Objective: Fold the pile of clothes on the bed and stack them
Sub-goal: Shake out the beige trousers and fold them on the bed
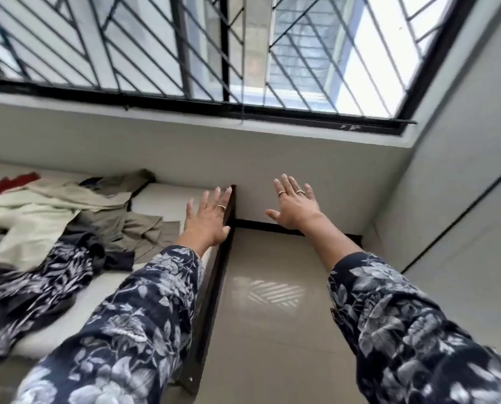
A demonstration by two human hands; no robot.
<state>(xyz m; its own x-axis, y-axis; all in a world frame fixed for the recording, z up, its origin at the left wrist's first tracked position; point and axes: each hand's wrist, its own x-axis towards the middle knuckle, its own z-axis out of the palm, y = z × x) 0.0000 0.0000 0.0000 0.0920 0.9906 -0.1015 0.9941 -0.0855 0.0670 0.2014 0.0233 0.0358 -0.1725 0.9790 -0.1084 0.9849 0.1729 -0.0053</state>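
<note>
A loose pile of clothes [53, 223] lies on the white bed [161, 199] at the left: cream, olive, dark and red pieces, with a navy floral garment [30, 290] at the front. My left hand [207, 220] is stretched out flat with straight fingers over the bed's right edge, holding nothing. My right hand [294, 205] is also spread flat, raised over the floor in front of the wall, and holds nothing. Both arms wear navy floral sleeves. Neither hand touches the clothes.
The bed's dark wooden side rail [214, 290] runs toward the wall. Right of it is beige tiled floor [272, 330]. A barred window [214, 48] sits above a grey wall, and a pale wall or door [462, 228] closes the right side.
</note>
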